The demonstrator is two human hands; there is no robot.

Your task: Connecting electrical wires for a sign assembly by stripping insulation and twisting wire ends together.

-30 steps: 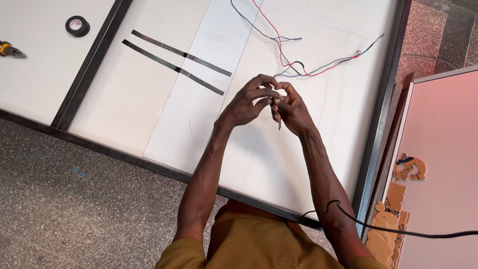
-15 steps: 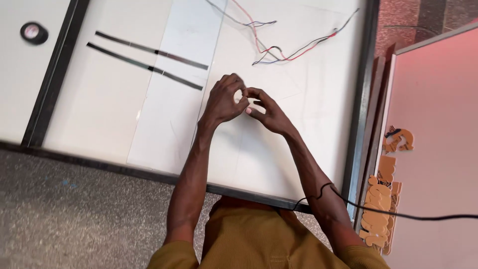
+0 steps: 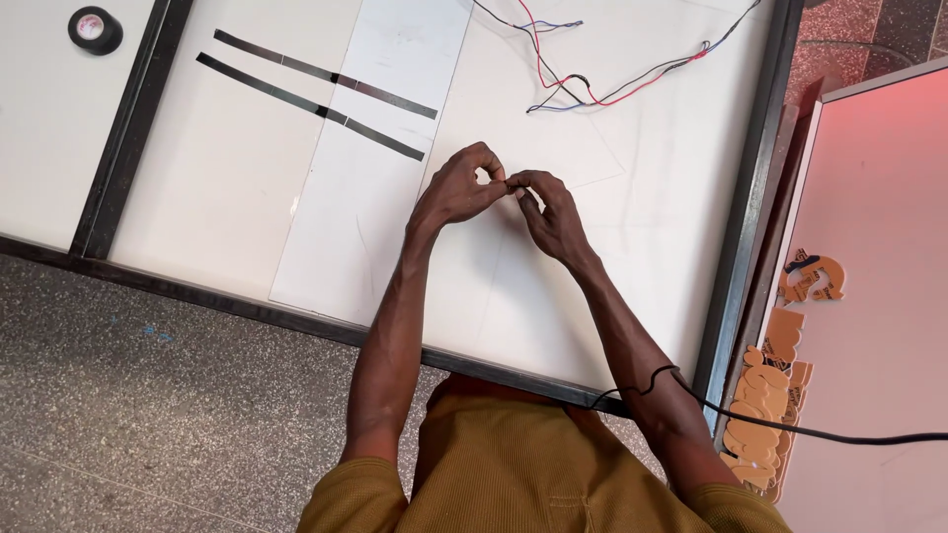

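Both hands meet fingertip to fingertip over the middle of the white panel (image 3: 247,217): the left hand (image 3: 456,188) is curled with thumb and forefinger pinched together, and the right hand (image 3: 549,209) pinches right against it, so the grip on each side is closed on something tiny between the tips. It's too small to make out, maybe a wire end or a bit of tape, can't tell. For fiddly pinch work like this I'd say keep both wrists low near the panel for steadiness, and let one hand hold while the other does the moving. Just beyond the hands lies a loose tangle of thin wires (image 3: 592,84), red, black and bluish, limp and springy-looking, ends splayed. To the left are two long black strips (image 3: 316,89) lying flat and parallel, matte, crossing a slightly glossy clear sheet (image 3: 365,197). The panel is smooth and sits in a dark frame (image 3: 736,227). Far left, on a neighbouring panel, sits a roll of black tape (image 3: 95,29). A black cable (image 3: 790,429) loops over the right forearm. On the right, tan cut-out letter shapes (image 3: 770,395) pile beside a pinkish board (image 3: 879,237). Speckled stone floor (image 3: 148,395) underneath.
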